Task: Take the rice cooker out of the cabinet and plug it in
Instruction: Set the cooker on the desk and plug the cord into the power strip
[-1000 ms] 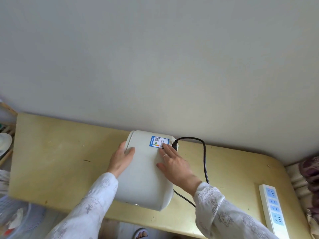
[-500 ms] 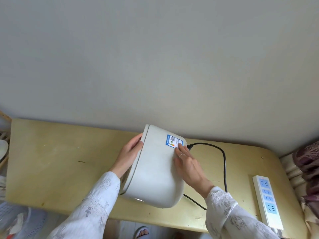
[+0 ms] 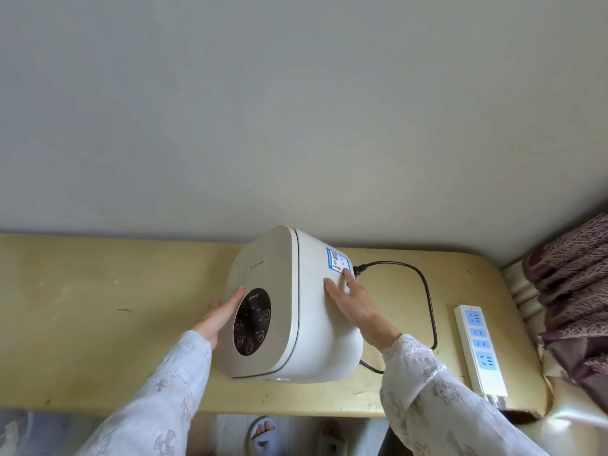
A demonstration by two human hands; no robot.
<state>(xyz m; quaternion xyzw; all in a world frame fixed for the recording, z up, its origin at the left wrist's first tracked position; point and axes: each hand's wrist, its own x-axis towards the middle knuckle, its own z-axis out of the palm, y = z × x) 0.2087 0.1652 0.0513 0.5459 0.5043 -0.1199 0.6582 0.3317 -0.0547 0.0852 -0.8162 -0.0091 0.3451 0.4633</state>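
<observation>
A white rice cooker [image 3: 306, 327] stands on the yellow table [image 3: 98, 324] against the wall. Its beige lid with a round black control panel [image 3: 251, 322] faces left and toward me. My left hand [image 3: 220, 315] lies flat against the lid's left edge. My right hand [image 3: 353, 304] presses on the white side, fingertips at a blue label [image 3: 337, 260]. A black power cord [image 3: 424, 291] leaves the cooker beside that label and loops over the table to the right. Its plug end is hidden. A white power strip [image 3: 478, 347] lies on the table at the right.
A plain grey wall rises behind the table. Dark patterned fabric [image 3: 572, 291] hangs at the right edge. Below the table's front edge I see feet in sandals [image 3: 263, 432] on the floor.
The cooker has turned between my hands, so its lid and control panel now show on the left. It also sits further right in view, and the cord loop has shifted with it.
</observation>
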